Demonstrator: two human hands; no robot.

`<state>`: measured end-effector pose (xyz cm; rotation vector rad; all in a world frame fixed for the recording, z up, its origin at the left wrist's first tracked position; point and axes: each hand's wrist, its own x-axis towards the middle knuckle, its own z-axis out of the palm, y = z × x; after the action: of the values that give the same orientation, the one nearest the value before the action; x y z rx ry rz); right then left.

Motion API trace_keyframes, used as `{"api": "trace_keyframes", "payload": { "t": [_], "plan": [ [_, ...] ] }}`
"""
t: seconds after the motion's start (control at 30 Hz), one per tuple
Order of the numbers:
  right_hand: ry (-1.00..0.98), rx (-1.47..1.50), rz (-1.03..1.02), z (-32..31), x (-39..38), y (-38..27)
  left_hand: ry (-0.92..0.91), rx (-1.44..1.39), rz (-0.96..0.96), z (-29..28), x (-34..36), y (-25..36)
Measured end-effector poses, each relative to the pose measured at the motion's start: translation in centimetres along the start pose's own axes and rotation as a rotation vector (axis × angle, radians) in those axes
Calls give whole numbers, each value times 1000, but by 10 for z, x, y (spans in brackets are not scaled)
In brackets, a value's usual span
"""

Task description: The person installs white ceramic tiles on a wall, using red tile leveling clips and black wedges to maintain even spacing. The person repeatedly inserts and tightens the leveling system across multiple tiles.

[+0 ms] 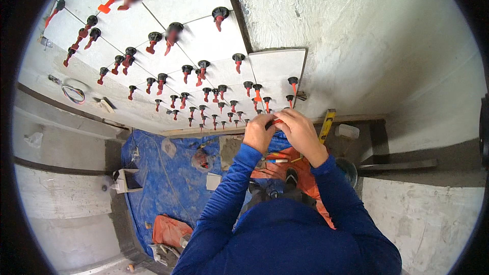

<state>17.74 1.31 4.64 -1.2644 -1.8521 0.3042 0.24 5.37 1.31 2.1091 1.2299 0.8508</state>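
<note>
My left hand (259,133) and my right hand (302,131) meet in front of the lower right of the tiled wall. Both have their fingers closed round a small tile leveler (275,121); a bit of red and black shows between them, and the rest is hidden by my fingers. Behind and above stand pale wall tiles (188,0), their joints set with several other tile levelers, black round caps with red handles. The nearest ones to my hands are an orange-red leveler (257,92) and another leveler (293,84) by the tiles' right edge.
Bare plastered wall (346,35) runs to the right of the tiles. A yellow spirit level (327,126) leans by my right hand. On the floor lie a blue tarp (153,183), orange cloth (310,188) and an orange bag (170,230). A bucket (347,172) stands beside my right forearm.
</note>
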Motion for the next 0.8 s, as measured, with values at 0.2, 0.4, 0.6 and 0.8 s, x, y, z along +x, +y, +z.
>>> {"api": "trace_keyframes", "payload": {
  "t": [0.2, 0.4, 0.6, 0.8],
  "plan": [
    [86, 123, 124, -8, 7, -3, 69, -811, -251, -12, 6, 10],
    [108, 144, 10, -2, 8, -10, 130, -1071, -241, -19, 2, 8],
    [21, 651, 415, 8, 9, -19, 217, -1286, -151, -17, 12, 17],
    [168, 786, 451, 35, 26, -19, 94, -1444, -424, -16, 28, 11]
  ]
}}
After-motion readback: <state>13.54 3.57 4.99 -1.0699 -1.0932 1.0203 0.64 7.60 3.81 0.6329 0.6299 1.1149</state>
